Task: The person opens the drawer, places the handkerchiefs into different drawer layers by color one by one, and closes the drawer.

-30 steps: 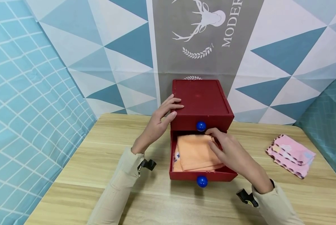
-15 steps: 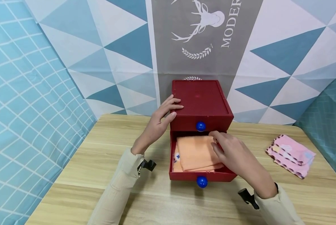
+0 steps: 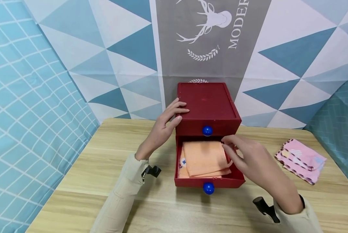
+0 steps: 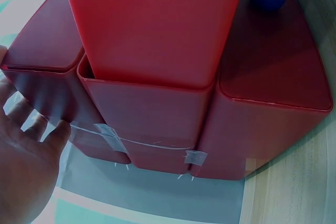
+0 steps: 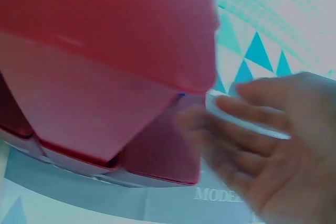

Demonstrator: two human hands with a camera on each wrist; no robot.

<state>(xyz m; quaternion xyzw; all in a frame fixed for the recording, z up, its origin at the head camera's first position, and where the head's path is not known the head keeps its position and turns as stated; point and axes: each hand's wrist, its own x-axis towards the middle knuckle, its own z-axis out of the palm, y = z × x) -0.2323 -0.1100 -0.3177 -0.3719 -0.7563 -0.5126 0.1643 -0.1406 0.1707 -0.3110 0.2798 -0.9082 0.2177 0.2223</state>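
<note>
A red drawer chest (image 3: 206, 100) with blue knobs stands against the backdrop. Its middle drawer (image 3: 191, 182) is pulled out, the blue knob (image 3: 208, 188) facing front. Inside lies a folded orange towel (image 3: 204, 158), with another patterned orange cloth (image 3: 183, 170) partly showing under it. My left hand (image 3: 163, 124) rests on the chest's top left edge, fingers spread; the left wrist view shows the hand (image 4: 29, 156) at the chest's side. Over the drawer's right edge is my right hand (image 3: 251, 158), fingers loosely bent around nothing. It is blurred in the right wrist view.
A folded pink towel (image 3: 302, 160) with a checked border lies on the wooden table (image 3: 104, 181), right of the chest. Behind the chest hangs a patterned backdrop (image 3: 133, 64). A blue gridded cloth (image 3: 31, 113) hangs along the left side.
My right hand has moved right, off the orange towel toward the drawer's right edge, uncovering the towel's right side. The left hand stays on the chest.
</note>
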